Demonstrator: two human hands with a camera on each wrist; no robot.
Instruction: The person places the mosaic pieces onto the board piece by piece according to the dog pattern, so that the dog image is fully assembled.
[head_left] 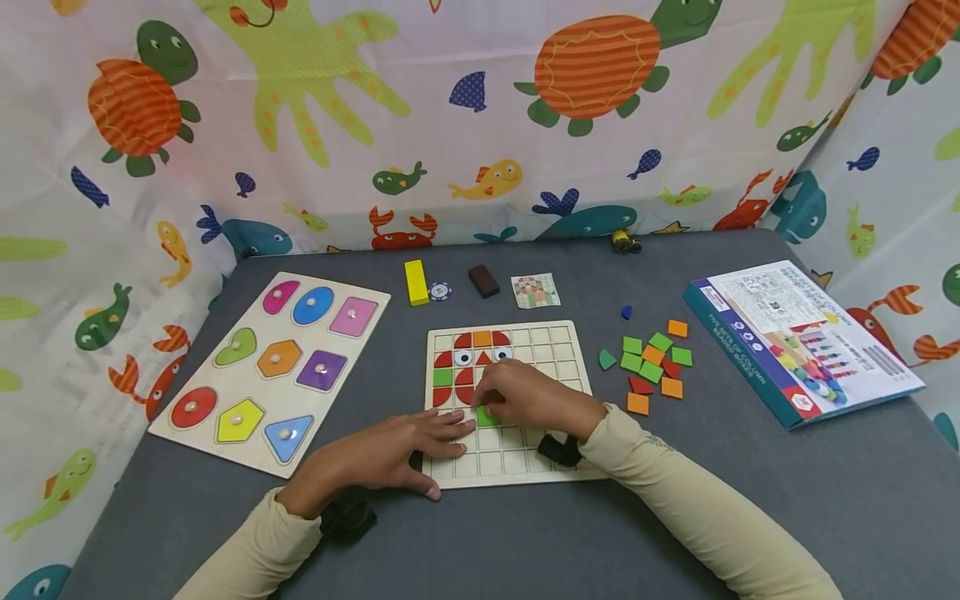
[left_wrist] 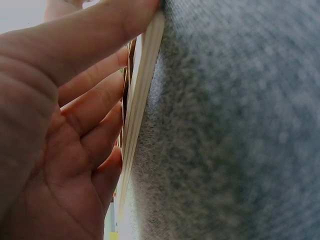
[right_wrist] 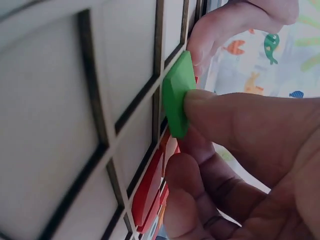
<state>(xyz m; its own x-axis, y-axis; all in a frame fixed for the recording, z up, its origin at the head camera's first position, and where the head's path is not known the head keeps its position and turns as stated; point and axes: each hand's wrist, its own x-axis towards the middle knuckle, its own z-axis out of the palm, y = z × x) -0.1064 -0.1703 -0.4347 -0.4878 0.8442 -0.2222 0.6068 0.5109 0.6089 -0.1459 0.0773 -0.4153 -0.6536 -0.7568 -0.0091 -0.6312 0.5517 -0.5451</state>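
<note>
A wooden grid board (head_left: 517, 461) lies in the middle of the grey table in the head view. Red, orange and green tiles and two eye tiles (head_left: 503, 354) fill cells at its upper left. My right hand (head_left: 536, 396) is over the board and pinches a green square tile (right_wrist: 176, 95) between thumb and fingers. In the right wrist view this tile is tilted against the grid. My left hand (head_left: 393, 448) rests at the board's lower left, its fingers extended over the surface. The left wrist view shows the thumb by the board's edge (left_wrist: 141, 95).
Loose green, orange and red tiles (head_left: 651, 372) lie right of the board. A shape puzzle (head_left: 251, 354) is at left, a box (head_left: 802, 342) at right. Behind the board are a yellow block (head_left: 416, 283), a poker chip (head_left: 440, 291), a brown block (head_left: 483, 281) and a picture card (head_left: 536, 291).
</note>
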